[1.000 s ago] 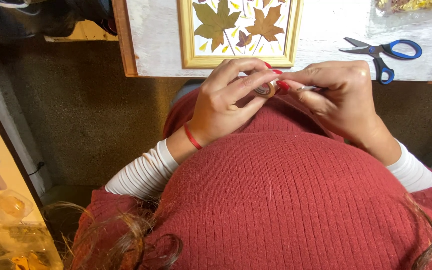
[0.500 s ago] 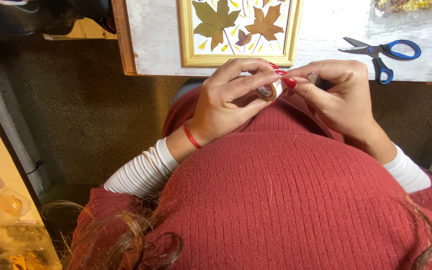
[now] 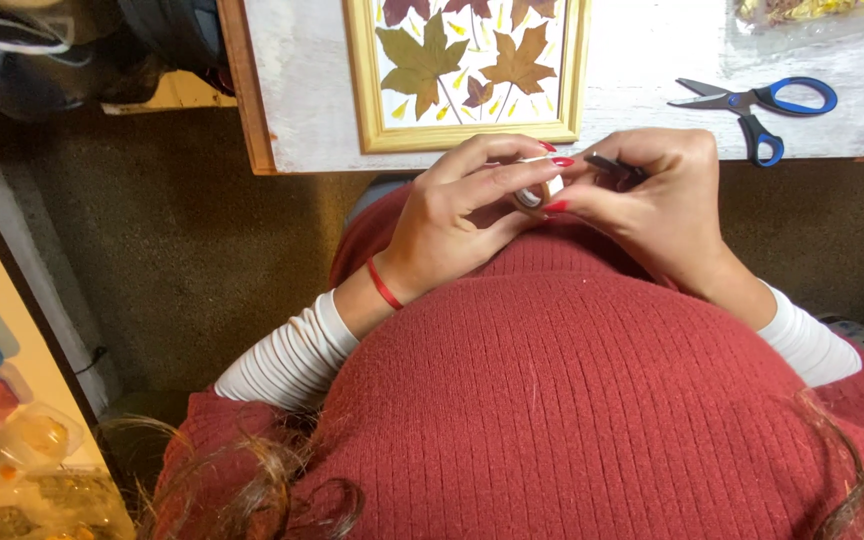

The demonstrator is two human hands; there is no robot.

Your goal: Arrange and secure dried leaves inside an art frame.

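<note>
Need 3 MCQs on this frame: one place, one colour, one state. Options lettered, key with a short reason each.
1. Where do the scissors lie?
A. on the white table top, right of the frame
B. on the carpet
C. inside the frame

2. What colour are the scissor handles?
A. red
B. blue
C. yellow

3. What is the left hand doing?
A. resting flat on the table
B. holding a small roll of tape
C. gripping the scissors

Key:
1 A: they rest on the table, right of the wooden picture frame of pressed leaves.
2 B: both handle loops are blue.
3 B: its fingers pinch the roll of tape in front of the red sweater, while the right hand holds a thin dark tool at it.
</note>
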